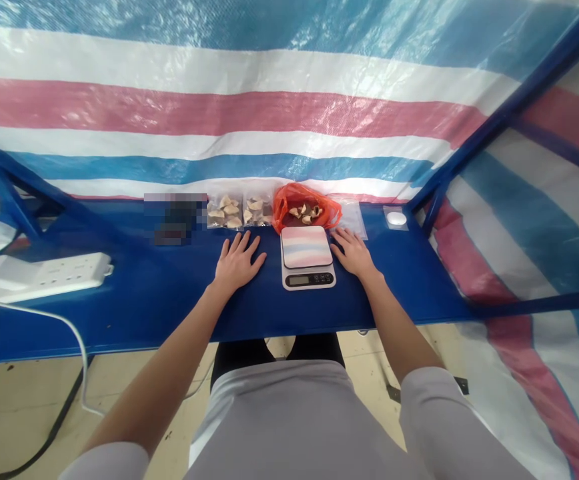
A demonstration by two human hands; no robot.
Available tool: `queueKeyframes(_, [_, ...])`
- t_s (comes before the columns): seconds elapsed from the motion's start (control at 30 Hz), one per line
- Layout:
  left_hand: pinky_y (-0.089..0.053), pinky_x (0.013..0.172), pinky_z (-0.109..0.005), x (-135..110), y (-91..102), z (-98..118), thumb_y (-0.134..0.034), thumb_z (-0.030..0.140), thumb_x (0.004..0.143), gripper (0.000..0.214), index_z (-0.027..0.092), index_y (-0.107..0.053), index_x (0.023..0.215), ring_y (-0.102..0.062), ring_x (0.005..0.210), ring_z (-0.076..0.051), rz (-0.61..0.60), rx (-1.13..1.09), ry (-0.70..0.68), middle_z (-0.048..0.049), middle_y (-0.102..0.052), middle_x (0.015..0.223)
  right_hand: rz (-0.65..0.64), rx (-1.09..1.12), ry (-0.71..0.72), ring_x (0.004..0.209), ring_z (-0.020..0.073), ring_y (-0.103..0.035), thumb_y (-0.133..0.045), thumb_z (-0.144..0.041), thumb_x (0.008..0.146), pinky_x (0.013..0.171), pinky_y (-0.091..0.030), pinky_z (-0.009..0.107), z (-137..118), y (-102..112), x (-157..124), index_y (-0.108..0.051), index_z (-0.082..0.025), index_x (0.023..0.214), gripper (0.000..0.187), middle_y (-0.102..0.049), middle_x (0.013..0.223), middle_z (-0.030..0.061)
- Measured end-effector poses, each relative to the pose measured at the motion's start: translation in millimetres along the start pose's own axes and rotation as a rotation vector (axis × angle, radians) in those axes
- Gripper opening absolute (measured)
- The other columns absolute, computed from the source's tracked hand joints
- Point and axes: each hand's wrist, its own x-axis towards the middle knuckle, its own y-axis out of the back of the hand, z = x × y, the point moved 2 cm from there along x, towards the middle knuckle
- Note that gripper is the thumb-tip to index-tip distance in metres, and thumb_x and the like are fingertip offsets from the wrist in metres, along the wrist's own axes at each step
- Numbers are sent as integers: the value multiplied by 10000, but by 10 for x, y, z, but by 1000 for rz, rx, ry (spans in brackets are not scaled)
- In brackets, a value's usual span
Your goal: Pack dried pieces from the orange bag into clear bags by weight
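My left hand (239,261) lies flat on the blue table, fingers spread, just in front of two clear bags (224,212) of pale, dried-looking pieces. Flat at the right side of a white digital kitchen scale (309,257) rests my right hand (352,253), its fingers apart. The scale's shiny platform carries nothing and reflects the striped sheet. Behind the scale, an orange plastic bag (282,205) stands open with several pale, curved pieces (306,213) inside. Clear flat plastic bags (352,219) lie by my right fingertips. Neither hand holds anything.
A white power strip (54,277) with a plug and cable (77,333) sits at the left. A small packet with a white disc (396,219) lies at the back right. Blue frame bars (474,140) and a striped sheet (249,110) enclose the table (169,313). One back-left patch is blurred.
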Motion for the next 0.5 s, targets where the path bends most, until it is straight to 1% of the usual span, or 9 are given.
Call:
queueKeyframes(0.17, [-221,1230,-567,-1,-14,-2,-385,493,987,592,237,-478,1513,-323,1507,-340,-1,-4,12,-89,-388,1616,9,18,-10,1486,304,-383,-416,-399,1023,1230,-289,553,-14,0,-10,-526,-249,1474,487,-472,1564,69])
queueKeyframes(0.3, [-213,1231,-570,20,-15,-2,-381,504,987,597,239,-478,1514,-318,1509,-341,-3,-4,20,-87,-379,1621,-12,16,-22,1495,313,-365,-395,-399,1030,1238,-271,548,-28,10,-22,-519,-212,1481,504,-452,1577,80])
queueKeyframes(0.5, [-201,1233,-577,31,-16,8,-371,511,993,610,216,-474,1517,-302,1514,-355,-11,-4,31,-105,-356,1630,-14,15,-25,1500,309,-356,-388,-406,1033,1240,-267,545,-42,33,-36,-518,-224,1482,502,-448,1580,71])
